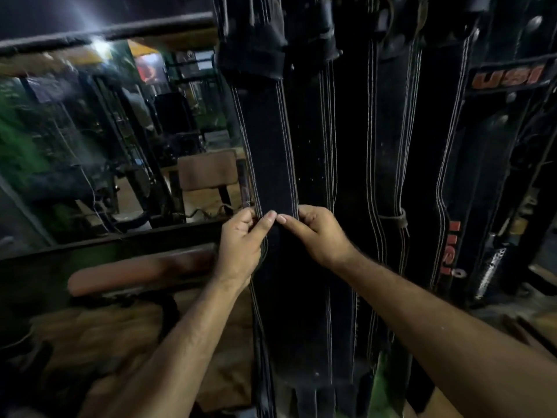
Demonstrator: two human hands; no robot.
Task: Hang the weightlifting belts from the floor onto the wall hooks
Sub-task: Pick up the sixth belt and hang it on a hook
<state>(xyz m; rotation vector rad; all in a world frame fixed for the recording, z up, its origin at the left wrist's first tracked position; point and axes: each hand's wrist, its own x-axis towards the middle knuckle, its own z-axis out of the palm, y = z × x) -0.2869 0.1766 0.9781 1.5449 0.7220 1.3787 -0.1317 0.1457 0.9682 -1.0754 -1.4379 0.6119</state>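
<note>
Presently, at far left, a mirror [99,140] reflects gym equipment and a brown padded seat [208,170]; below it lies a brown padded bar [141,271], blurred. No belts are identifiable on the visible floor at lower left, though that area is dark and smeared, so this cannot be confirmed.

Moving to centre, the left hand [241,242] grips the left edge of a hanging black belt [268,146], thumb laid across the front face and fingers curled behind. The right hand [319,233] takes the opposite edge in the same manner, thumb on the front. The two thumb tips nearly meet at mid-width. Both hands are closed on the belt, neither spread nor free. The belt hangs vertically, its upper end rising to a dark wrapped section near the top; the hook itself is not visible. Its lower length runs down between the forearms and out of frame.

To the right, several further belts [391,131] hang side by side, touching or just beside one another, one with orange lettering [509,76].

Judgement: the task appears well advanced, with a full row hung. The held belt seems already suspended and under straightening or a seating check. What remains on the floor cannot be determined.

No containers are visible.
</note>
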